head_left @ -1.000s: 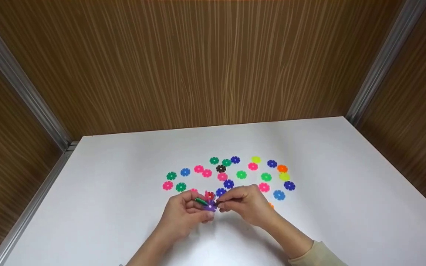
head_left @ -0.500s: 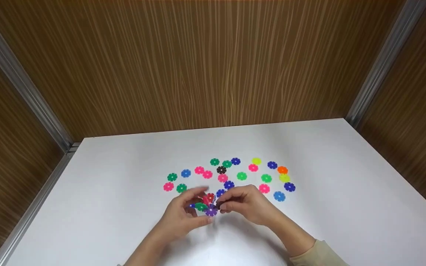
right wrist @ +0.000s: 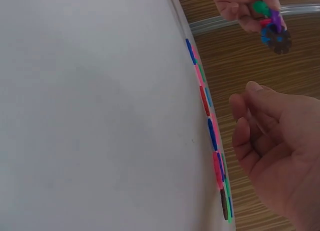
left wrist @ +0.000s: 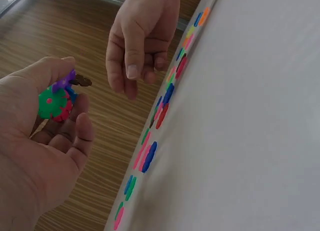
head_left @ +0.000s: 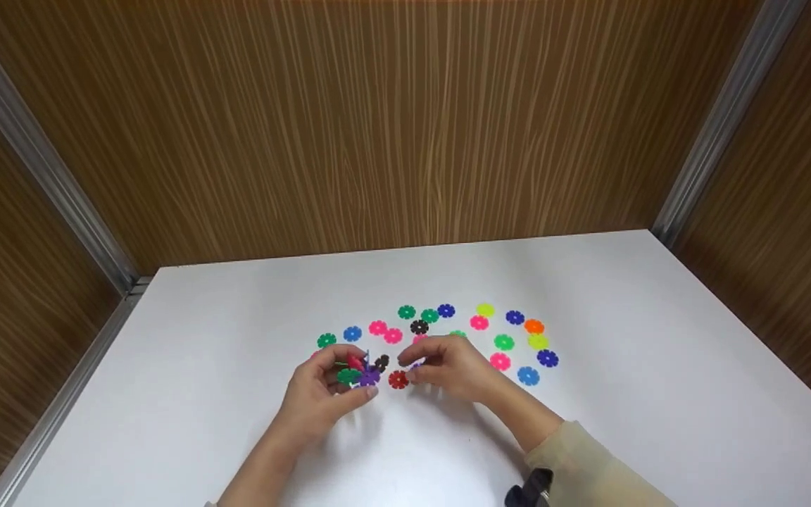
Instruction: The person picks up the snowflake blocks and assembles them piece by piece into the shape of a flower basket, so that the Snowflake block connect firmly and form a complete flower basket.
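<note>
My left hand [head_left: 310,405] holds a small cluster of slotted snowflake discs between thumb and fingers, above the table. A purple disc [head_left: 369,377] faces up at its front, pinched by the thumb. Joined to it are a green disc [head_left: 348,377], a pink one [left wrist: 62,111], a blue one [right wrist: 265,39] and a dark brown disc [right wrist: 279,39] that sticks out to the right. My right hand [head_left: 458,370] hovers apart from the cluster, fingers loosely bent with nothing between them. A red disc [head_left: 398,379] lies on the table beside its thumb tip in the head view.
Many loose discs lie flat on the white table [head_left: 236,324], among them a black disc [head_left: 419,327], an orange disc [head_left: 534,326] and a light blue disc [head_left: 529,376]. Wood-grain panels [head_left: 405,127] stand behind the table and at both sides.
My right fingers have let go of the dark disc, which stays on the cluster. My left hand has moved left with the cluster, opening a gap between the hands.
</note>
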Demonstrator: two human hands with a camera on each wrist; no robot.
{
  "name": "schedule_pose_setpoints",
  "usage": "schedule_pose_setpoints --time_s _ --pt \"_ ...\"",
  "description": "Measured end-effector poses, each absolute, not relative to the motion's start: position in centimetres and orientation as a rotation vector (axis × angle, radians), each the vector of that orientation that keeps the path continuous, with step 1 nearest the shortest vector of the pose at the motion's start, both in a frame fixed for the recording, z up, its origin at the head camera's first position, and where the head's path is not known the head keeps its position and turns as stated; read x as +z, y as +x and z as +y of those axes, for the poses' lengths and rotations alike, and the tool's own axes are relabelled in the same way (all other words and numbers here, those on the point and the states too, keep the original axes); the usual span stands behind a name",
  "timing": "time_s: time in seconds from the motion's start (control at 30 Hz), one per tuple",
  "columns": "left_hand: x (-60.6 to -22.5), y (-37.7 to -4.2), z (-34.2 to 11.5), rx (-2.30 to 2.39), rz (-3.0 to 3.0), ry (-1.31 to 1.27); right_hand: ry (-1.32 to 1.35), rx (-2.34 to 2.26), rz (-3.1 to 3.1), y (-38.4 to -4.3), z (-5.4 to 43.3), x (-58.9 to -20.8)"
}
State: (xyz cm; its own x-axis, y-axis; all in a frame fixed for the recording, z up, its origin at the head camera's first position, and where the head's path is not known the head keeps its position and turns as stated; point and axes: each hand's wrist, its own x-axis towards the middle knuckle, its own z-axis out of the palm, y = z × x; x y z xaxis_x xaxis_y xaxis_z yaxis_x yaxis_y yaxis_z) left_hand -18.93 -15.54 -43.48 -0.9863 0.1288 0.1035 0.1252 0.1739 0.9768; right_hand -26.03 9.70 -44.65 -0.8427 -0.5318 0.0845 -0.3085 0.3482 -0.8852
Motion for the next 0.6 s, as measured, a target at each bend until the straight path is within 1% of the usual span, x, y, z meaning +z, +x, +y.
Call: schedule_pose_setpoints --time_s 0.23,0.47,0.6 --pt "-43.5 -18.9 -15.8 2.031 2.373 0.229 -0.73 -1.333 2.442 -27.2 8.2 -45.5" --pt "-43.5 -18.9 -15.8 2.111 2.317 0.32 -0.749 -1.232 2.49 -27.2 8.1 -45.7" --pt "-43.5 -18.9 -15.8 2.092 2.334 0.294 -0.779 -1.22 2.485 -27.0 7.8 -45.8"
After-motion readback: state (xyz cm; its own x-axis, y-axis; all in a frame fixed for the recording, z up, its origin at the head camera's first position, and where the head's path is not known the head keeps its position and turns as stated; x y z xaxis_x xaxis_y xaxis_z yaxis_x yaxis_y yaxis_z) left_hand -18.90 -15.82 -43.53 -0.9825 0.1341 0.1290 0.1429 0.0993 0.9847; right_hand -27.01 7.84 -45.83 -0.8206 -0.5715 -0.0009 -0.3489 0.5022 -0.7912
